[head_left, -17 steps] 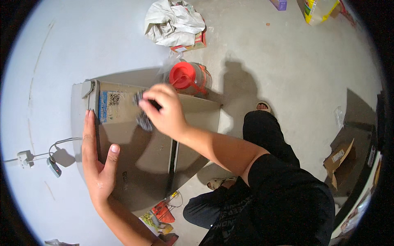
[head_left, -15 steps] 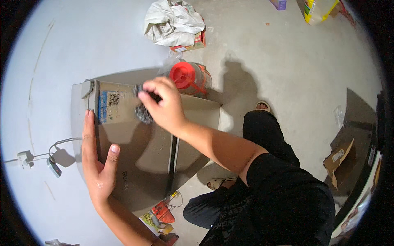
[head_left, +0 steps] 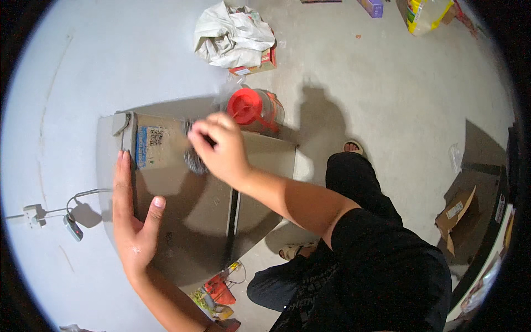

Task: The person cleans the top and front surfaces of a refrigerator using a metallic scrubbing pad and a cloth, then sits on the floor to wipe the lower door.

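Observation:
A beige-grey fridge-like appliance with a dark groove across its front stands against the pale wall. My left hand lies along its left edge, fingers stretched and thumb apart, holding nothing. Over the upper part of the front, my right hand is closed on a dark, wiry scouring pad, which is blurred and partly hidden by the fingers. Just left of the pad is a blue-and-white sticker with a square code, its surface worn or smeared.
A container with a red lid stands close behind the appliance, near a white sack on a box. A plug and cable hang at the left wall. Torn cardboard lies at right; an orange-red bag lies near the appliance's base.
My right hand and the scouring pad have shifted slightly on the appliance's front, still blurred by motion. My left hand keeps its place on the edge. The whole view has tilted a little.

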`<control>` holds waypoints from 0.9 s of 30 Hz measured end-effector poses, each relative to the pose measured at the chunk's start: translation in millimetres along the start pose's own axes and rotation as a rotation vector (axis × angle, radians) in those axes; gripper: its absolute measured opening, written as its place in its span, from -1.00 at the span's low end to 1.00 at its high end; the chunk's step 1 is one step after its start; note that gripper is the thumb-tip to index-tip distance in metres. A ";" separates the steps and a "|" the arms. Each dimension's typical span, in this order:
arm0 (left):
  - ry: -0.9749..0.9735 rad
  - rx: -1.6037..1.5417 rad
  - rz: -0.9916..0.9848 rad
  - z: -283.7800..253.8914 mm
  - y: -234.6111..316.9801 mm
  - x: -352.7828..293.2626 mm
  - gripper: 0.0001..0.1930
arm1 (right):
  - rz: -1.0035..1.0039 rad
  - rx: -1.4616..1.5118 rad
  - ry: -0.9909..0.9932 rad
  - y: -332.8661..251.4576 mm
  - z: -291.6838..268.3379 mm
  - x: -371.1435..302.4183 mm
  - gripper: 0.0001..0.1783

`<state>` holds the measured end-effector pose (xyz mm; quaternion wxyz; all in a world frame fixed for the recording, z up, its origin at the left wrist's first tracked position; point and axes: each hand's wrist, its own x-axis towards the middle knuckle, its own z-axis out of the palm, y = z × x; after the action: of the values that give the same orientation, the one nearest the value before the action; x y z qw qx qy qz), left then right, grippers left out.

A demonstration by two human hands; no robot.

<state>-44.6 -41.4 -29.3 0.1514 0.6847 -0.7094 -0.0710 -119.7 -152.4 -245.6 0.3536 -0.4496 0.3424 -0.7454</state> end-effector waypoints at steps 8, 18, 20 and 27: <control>0.000 0.044 0.015 0.6 1.0 1.9 -0.21 | -0.060 0.059 0.020 -17.8 7.3 27.8 -0.85; 0.016 0.021 0.010 0.2 1.8 1.2 -0.26 | -0.125 0.120 -0.075 -37.2 6.9 23.4 -0.89; 0.016 0.037 0.023 0.4 2.8 1.3 -0.27 | -0.138 0.110 0.009 -38.3 11.5 25.5 -0.87; 0.007 0.074 0.023 -5.2 -3.7 0.1 -0.32 | -0.196 0.049 -0.243 -44.9 -5.1 -15.4 -0.87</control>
<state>-39.5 -41.1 -25.5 0.1294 0.6819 -0.7188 -0.0407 -128.8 -115.4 -216.8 0.3286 -0.5592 0.2334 -0.7245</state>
